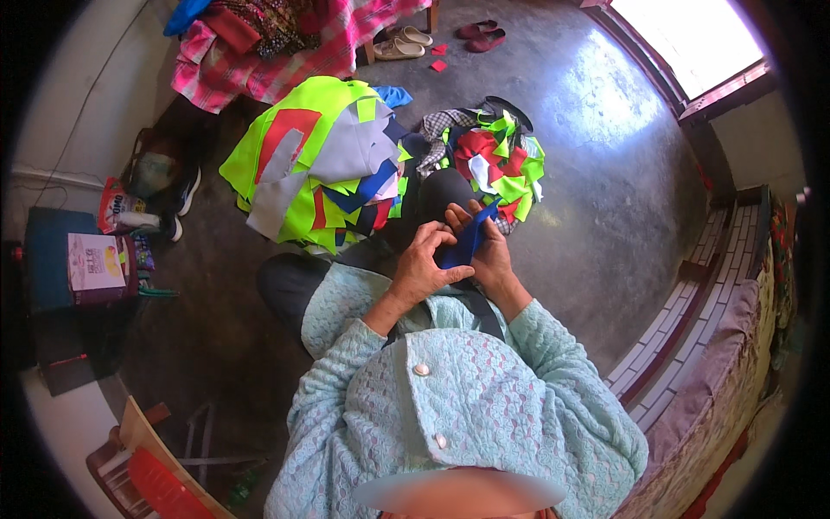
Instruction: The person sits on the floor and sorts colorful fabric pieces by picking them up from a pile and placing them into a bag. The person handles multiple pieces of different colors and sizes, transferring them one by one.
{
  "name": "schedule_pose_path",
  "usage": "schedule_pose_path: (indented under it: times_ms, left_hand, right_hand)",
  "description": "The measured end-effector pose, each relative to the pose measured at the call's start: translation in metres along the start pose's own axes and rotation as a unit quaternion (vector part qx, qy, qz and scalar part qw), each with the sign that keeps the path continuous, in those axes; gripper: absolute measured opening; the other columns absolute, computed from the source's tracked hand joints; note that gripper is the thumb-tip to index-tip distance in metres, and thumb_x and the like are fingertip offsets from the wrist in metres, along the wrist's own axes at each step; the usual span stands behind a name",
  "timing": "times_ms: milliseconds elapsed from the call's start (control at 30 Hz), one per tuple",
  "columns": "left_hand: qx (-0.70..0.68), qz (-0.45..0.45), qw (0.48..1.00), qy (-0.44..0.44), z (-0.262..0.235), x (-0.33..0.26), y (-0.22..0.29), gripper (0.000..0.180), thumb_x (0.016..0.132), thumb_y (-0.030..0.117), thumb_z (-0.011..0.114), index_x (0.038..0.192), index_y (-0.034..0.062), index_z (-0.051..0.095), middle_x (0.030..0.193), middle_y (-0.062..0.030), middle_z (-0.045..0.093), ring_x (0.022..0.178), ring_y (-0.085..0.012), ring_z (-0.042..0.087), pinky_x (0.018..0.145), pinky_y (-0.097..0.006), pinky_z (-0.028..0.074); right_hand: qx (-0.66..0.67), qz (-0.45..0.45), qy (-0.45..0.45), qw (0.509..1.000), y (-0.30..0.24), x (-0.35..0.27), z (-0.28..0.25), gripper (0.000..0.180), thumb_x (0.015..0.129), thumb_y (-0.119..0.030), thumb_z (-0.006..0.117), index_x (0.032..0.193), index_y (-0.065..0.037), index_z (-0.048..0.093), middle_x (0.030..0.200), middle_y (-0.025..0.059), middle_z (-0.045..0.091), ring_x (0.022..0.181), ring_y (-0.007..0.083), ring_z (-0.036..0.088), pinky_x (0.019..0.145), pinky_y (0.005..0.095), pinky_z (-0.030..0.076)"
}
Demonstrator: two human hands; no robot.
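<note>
Close in front of my body, a blue fabric scrap (pixel 467 244) is held between my two hands. My right hand (pixel 494 258) is under and beside it, palm up, with the cloth caught at its fingers. From the other side, my left hand (pixel 422 261) curls its fingers and thumb at the scrap's near-left edge. Ahead and to the left rises a large heap of fabric scraps (pixel 341 164), in neon yellow, grey, red and blue. A smaller heap of scraps (pixel 497 169) lies ahead, just beyond my knee, with checked cloth by it.
Far off stand a pair of beige shoes (pixel 399 45) and a pair of dark red shoes (pixel 482 36). Red bits (pixel 438 65) lie on the floor. At left is a box (pixel 97 262); at right, a bench-like frame (pixel 692 303). A pink plaid cloth (pixel 259 65) hangs behind the heap.
</note>
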State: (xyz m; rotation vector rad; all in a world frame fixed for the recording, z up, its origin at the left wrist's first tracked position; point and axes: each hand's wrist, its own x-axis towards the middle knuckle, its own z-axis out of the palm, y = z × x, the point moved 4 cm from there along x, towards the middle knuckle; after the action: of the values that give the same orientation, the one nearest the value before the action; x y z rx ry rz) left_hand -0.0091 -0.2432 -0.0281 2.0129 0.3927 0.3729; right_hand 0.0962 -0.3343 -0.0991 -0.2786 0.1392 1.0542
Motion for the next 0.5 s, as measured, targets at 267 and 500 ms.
schedule_pose_path:
  times_ms: [267,500]
  left_hand:
    - [0.069,-0.048,0.996,-0.001,0.003,0.001,-0.002,0.053,0.065,0.044,0.079,0.097,0.0043,0.062,0.116,-0.0154,0.055,0.110,-0.0325,0.054,0.090,-0.041,0.046]
    - [0.119,-0.099,0.987,0.033,0.000,0.004,-0.009,0.042,0.070,0.032,0.075,0.096,0.0043,0.057,0.100,-0.0116,0.058,0.090,-0.0325,0.060,0.075,-0.041,0.050]
  right_hand:
    - [-0.084,0.002,0.061,0.995,0.006,0.006,0.004,0.035,0.091,-0.022,0.058,0.119,-0.005,0.046,0.118,0.0137,0.057,0.111,0.0263,0.056,0.096,0.0391,0.045]
    - [-0.322,0.001,0.095,0.942,0.007,-0.003,0.028,0.035,0.082,-0.003,0.066,0.115,0.000,0.055,0.111,0.0138,0.062,0.098,0.0223,0.062,0.091,0.0368,0.049]
